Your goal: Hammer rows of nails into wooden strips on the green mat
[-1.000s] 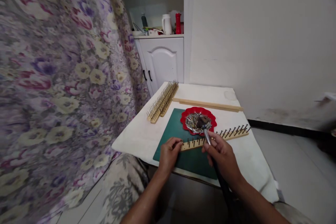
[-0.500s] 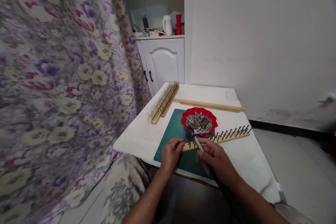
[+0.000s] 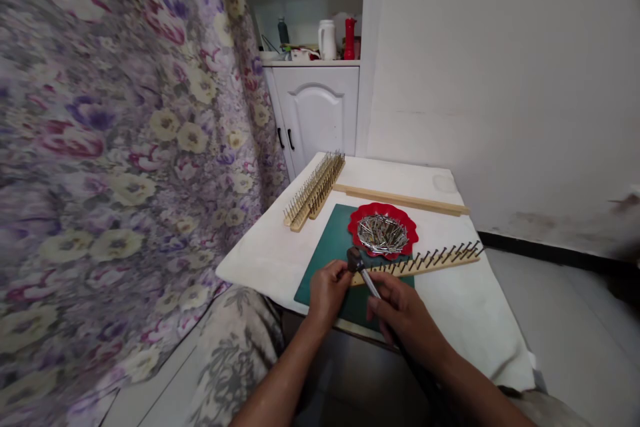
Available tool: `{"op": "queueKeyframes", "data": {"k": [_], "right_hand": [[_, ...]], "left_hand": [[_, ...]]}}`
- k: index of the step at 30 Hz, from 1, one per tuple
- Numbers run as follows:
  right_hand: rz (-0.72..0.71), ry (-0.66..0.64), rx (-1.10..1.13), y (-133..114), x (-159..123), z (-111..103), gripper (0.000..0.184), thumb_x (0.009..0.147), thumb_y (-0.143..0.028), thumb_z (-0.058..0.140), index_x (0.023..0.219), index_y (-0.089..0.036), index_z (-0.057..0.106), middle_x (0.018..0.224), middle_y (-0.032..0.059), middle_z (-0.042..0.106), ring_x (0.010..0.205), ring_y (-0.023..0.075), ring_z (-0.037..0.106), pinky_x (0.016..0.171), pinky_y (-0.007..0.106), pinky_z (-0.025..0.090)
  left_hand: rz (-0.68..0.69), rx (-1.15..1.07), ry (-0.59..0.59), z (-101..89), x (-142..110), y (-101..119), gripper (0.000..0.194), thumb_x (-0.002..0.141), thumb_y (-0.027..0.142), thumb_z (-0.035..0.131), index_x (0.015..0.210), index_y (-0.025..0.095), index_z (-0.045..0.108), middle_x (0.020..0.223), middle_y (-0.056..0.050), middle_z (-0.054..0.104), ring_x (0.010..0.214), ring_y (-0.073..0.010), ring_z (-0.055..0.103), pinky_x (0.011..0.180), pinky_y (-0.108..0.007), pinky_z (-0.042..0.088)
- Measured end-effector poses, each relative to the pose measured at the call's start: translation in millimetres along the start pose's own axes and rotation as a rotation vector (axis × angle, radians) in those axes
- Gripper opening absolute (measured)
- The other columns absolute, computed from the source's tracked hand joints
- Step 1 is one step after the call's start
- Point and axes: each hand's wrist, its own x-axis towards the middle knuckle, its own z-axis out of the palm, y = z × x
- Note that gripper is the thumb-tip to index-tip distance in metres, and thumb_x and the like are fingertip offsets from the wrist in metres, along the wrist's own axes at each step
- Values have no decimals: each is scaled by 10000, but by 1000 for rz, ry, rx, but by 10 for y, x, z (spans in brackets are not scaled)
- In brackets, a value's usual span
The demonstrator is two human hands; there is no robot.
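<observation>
My right hand is wrapped round the handle of a hammer. The hammer's dark head hangs over the left end of a narrow wooden strip. A row of dark nails stands up along that strip, several of them leaning. My left hand is closed in a pinch at the strip's left end, its fingertips close beside the hammer head. Whatever lies between those fingertips is too small and partly hidden. Under the strip's left part lies a green mat. Just beyond stands a red scalloped bowl of loose nails.
Nail-studded wooden strips lie at the table's far left. Bare wooden strips lie across the back. A white cloth covers the table. A floral curtain hangs at the left, and a white cabinet stands behind.
The hammer head has moved left and nearer to the left fingertips, with my right hand shifting slightly left. My left hand stays at the strip's end. The whole view has shifted a little.
</observation>
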Motion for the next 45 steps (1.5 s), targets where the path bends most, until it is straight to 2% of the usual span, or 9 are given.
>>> {"op": "queueKeyframes", "data": {"k": [4,10,16,22,31,45], "right_hand": [[-8,-3,6,11,0,-2,301,839,-264,542,1132,-198,521,645,-51,597,306,31,415,328,144,293],[-17,-3,37,16,-2,-20,318,843,-299,550,1138,-185,512,656,-46,596,303,28,404,325,145,283],[-47,56,77,27,27,-63,363,825,-361,583,1126,-174,504,634,-47,575,287,26,375,298,142,251],[-67,93,97,-20,32,-149,359,813,-381,596,1090,-164,522,619,-37,591,296,42,401,307,154,269],[0,-7,82,52,44,-2,331,823,-322,576,1109,-168,512,630,-49,597,281,33,399,309,149,265],[-1,18,106,3,38,27,322,809,-324,582,1089,-178,524,620,-52,600,273,28,383,298,141,259]], "left_hand": [[2,10,18,16,-2,-8,181,794,245,518,637,173,572,609,30,503,571,-103,475,551,-204,321],[7,2,12,18,-11,-23,162,802,242,521,675,180,600,653,19,552,603,-112,513,575,-208,347],[6,-39,-5,-20,-3,-46,112,786,236,546,784,195,650,720,-4,604,669,-144,568,615,-226,390],[15,-11,-25,-34,12,1,131,796,254,537,727,189,628,702,-5,581,653,-142,543,599,-224,370],[15,26,-5,-6,-2,-13,198,803,243,512,621,175,553,627,21,500,577,-113,481,557,-213,324],[42,-53,-45,-78,24,-6,173,807,243,506,690,187,620,681,-5,569,644,-140,546,604,-223,383]]}}
